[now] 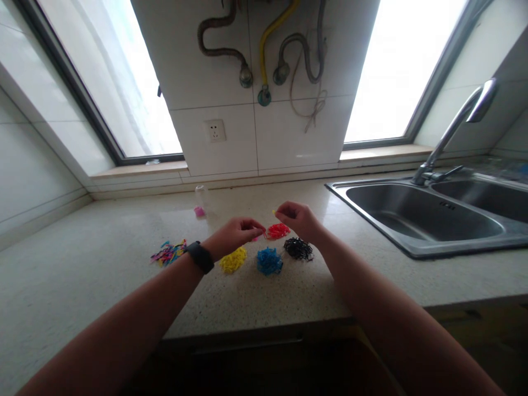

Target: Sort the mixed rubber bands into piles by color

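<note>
My left hand [238, 235], a dark band on its wrist, pinches a thin red rubber band beside the pile of red rubber bands [279, 231]. My right hand [300, 218] is closed above that pile, and a small yellow rubber band [274, 212] pokes out at its fingertips. Nearer me lie piles of yellow rubber bands [233, 260], blue rubber bands [269, 260] and black rubber bands [298, 248]. A mixed-colour pile [169, 253] sits left of my left wrist. Something pink [254, 239] shows just below my left fingertips, mostly hidden.
On the counter [103, 264], a clear container [200, 195] stands at the back with a pink piece [199, 212] by it. A steel sink [421, 214] with a tall faucet [454, 132] is set in at the right. Pipes and a socket [215, 131] are on the wall.
</note>
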The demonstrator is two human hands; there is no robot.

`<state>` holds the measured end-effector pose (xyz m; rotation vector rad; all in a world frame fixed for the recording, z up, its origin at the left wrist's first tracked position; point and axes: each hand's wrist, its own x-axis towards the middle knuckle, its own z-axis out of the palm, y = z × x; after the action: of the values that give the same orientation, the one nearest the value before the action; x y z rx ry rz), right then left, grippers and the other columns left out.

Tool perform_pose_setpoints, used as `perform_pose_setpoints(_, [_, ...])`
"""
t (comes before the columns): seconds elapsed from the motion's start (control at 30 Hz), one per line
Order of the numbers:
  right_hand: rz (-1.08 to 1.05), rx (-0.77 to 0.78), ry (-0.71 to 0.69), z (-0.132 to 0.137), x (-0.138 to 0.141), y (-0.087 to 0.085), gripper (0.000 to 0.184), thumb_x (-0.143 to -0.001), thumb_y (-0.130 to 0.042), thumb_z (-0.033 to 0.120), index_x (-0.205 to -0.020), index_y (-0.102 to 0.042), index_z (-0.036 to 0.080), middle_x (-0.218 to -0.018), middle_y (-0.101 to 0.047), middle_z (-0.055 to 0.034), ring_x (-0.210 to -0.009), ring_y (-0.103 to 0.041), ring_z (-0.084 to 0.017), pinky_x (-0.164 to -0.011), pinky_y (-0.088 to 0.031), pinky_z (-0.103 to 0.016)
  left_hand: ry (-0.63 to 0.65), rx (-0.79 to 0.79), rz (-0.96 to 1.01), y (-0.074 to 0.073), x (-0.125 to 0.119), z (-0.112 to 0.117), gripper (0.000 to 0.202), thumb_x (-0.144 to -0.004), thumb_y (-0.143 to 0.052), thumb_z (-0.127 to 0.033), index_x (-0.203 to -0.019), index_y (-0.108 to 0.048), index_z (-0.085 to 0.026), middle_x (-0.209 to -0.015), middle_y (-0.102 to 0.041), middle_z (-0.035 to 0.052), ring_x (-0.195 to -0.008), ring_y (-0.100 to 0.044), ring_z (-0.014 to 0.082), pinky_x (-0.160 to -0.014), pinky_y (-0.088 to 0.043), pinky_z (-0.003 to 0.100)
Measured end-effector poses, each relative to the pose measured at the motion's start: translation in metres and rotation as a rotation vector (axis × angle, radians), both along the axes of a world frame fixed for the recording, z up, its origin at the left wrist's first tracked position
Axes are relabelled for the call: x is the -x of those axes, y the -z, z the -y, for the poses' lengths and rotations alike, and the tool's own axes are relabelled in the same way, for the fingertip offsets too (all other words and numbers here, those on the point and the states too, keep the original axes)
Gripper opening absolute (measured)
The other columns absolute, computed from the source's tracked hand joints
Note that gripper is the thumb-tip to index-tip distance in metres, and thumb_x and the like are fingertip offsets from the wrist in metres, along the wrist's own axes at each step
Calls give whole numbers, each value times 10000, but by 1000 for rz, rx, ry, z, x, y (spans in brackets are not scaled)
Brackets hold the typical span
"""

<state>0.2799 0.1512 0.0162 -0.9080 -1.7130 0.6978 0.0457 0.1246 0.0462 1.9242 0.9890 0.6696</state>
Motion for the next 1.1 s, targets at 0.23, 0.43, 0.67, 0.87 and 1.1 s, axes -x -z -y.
perform_pose_setpoints(0.23, [-38,-12,87,-9,-11,1,315,-797,-696,492,-790,-653,180,-658,-570,5,-591,-440,-117,-539,-352,-275,11,-261,-243,3,-32,-41,319,-848,-630,-368,-987,-765,-114,-709,-675,43,-647,-572,155,-607,-410,262])
perform_pose_setpoints(0.43, [-57,12,125,-14,-16,3,343,-761,-706,514,-775,-645,177,-625,-557,11,-573,-431,-120,-531,-338,-278,-41,-337,-343,12,-54,-56,280,-823,-628,-312,-963,-786,-127,-767,-721,67,-712,-628,188,-654,-441,277])
perform_pose_setpoints(0.67, [-52,19,134,-15,-19,4,331,-757,-703,500,-781,-649,175,-604,-525,25,-558,-403,-113,-517,-310,-275,-60,-380,-438,15,-61,-57,257,-823,-626,-287,-956,-798,-151,-825,-753,84,-748,-658,202,-678,-460,280])
perform_pose_setpoints(0.87, [-49,13,142,-18,-23,7,317,-773,-700,491,-778,-647,178,-598,-518,28,-551,-396,-111,-510,-298,-273,-28,-433,-431,0,-45,-40,290,-878,-569,-274,-1036,-774,-144,-797,-744,67,-705,-647,174,-649,-444,266])
perform_pose_setpoints(1.1, [-69,21,110,-19,-24,10,302,-780,-705,474,-803,-656,177,-631,-537,19,-557,-408,-109,-511,-305,-271,4,-647,-212,-54,6,59,254,-970,-503,-321,-930,-728,-208,-724,-676,15,-620,-576,132,-556,-426,261])
